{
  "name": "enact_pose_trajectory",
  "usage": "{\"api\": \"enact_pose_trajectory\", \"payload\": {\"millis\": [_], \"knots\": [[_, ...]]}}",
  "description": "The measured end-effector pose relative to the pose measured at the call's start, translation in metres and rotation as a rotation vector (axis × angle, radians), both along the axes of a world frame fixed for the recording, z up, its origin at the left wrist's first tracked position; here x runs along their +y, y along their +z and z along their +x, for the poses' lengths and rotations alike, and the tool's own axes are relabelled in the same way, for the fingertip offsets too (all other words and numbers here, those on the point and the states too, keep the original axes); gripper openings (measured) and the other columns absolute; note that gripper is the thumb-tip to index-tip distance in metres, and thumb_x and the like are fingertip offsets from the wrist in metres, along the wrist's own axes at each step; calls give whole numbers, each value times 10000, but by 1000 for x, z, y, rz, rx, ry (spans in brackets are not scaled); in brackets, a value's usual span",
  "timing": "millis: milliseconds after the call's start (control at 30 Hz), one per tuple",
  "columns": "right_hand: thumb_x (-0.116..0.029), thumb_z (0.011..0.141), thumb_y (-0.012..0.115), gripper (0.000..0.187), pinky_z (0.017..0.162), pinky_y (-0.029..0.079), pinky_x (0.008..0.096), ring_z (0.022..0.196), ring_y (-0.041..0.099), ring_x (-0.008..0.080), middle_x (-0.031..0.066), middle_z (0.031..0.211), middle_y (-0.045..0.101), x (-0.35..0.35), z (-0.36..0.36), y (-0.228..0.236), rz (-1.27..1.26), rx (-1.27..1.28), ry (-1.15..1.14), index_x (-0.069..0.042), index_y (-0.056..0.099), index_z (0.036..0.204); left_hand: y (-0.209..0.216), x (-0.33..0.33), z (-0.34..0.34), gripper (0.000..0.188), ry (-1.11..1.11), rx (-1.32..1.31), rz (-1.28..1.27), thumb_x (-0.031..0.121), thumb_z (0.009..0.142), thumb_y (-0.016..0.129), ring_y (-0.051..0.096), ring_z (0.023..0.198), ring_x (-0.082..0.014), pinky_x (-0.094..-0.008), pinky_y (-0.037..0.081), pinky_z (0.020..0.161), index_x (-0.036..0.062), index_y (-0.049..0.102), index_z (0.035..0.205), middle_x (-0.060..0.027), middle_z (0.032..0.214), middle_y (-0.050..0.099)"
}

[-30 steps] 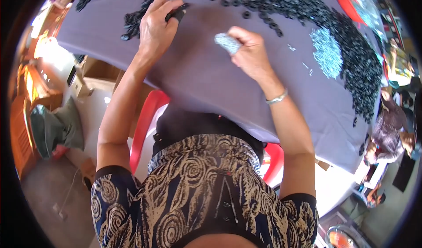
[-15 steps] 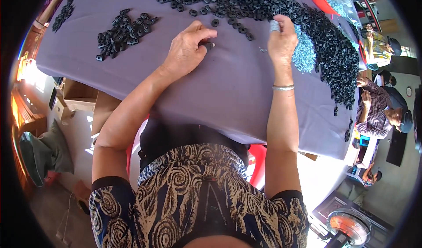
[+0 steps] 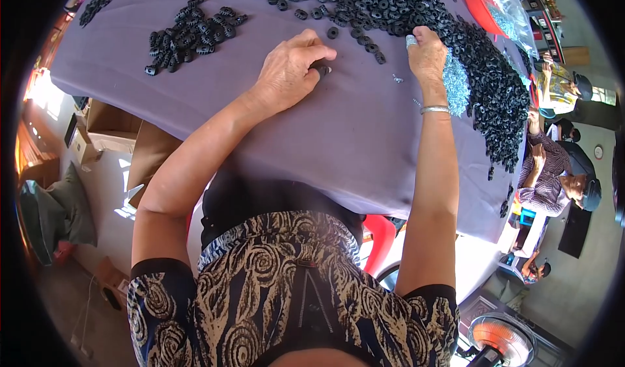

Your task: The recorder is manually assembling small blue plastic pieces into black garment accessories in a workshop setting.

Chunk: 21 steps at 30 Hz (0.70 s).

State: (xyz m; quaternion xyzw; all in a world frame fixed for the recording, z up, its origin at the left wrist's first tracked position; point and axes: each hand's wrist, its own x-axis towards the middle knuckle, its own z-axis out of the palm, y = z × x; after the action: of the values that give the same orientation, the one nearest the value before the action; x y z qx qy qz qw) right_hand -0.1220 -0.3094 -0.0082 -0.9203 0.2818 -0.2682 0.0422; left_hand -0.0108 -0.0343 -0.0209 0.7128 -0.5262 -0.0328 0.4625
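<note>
My left hand is over the cloth with its fingers curled, holding a small black ring-shaped part low between thumb and fingers. My right hand is at the near edge of a large heap of loose black ring parts. Its fingers are bent in a pinch, and whatever they hold is hidden. One digit of that hand wears a pale wrapping. Beside this hand lies a pile of tiny silvery-blue pieces. A few silvery bits lie on the cloth between my hands.
A smaller cluster of black parts lies to the left, with another at the far left. A red basin and a clear bag stand far right. The purple-grey tablecloth covers the table. Other people sit on the right; a fan stands lower right.
The whole view has shifted slightly, so the table's contents appear further right. My left hand still holds the black part. My right hand has moved slightly left relative to the heap, its fingers still pinched.
</note>
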Motion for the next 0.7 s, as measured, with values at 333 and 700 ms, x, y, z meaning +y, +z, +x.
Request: {"api": "enact_pose_trajectory", "payload": {"millis": [333, 700], "knots": [[-32, 747, 682, 168, 640, 518, 300, 687, 647, 188, 96, 809, 668, 57, -18, 9, 383, -199, 110, -24, 647, 911, -2, 1, 1, 391, -6, -39, -26, -110, 643, 489, 577, 824, -273, -359, 479, 732, 52, 635, 968, -77, 942, 564], [51, 829, 606, 160, 665, 486, 219, 755, 579, 86, 18, 844, 633, 99, -29, 26, 1172, -459, 423, -29, 647, 961, -2, 0, 1, 382, -11, -51, -7, -101, 644, 496, 575, 839, -273, -358, 474, 735, 49, 633, 968, -77, 941, 562]]}}
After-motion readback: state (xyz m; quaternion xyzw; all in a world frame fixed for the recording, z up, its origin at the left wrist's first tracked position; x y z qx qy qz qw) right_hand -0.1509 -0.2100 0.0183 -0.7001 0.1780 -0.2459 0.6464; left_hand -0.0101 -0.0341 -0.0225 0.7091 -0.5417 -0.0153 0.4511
